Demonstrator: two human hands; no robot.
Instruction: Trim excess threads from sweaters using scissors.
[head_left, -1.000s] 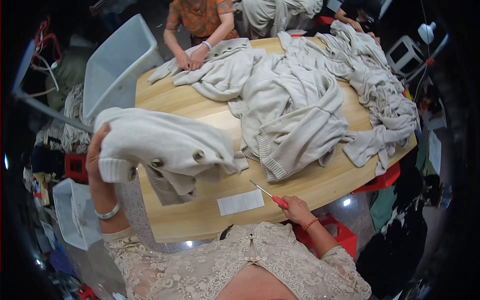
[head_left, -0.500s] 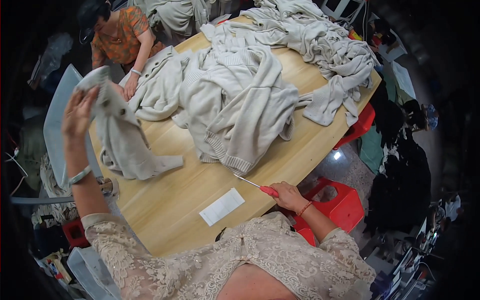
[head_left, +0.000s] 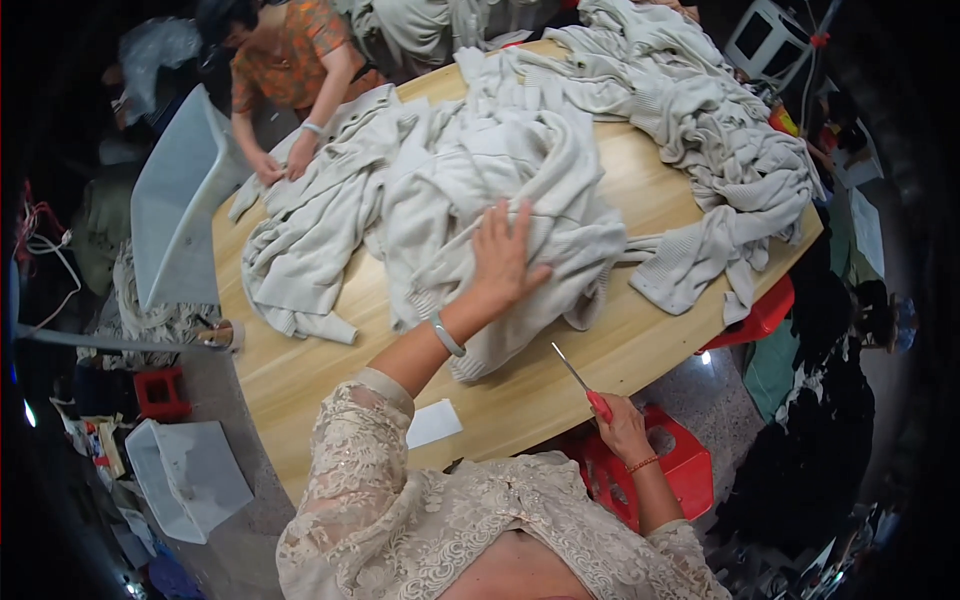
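Cream knit fills the middle of the worktop (head_left: 520,405), and the left hand (head_left: 500,264) is flat-palmed, fingers spread, over the near side of that sweater heap (head_left: 562,195), though whether palm meets fabric I can't tell! Down by the near edge, the right hand (head_left: 624,428) is closed around a red-handled tool (head_left: 600,405), its thin metal shaft angling over the wood. Beside the lace sleeve (head_left: 350,430), along that same edge, lies a white paper slip (head_left: 436,423), any writing too faint to make out!
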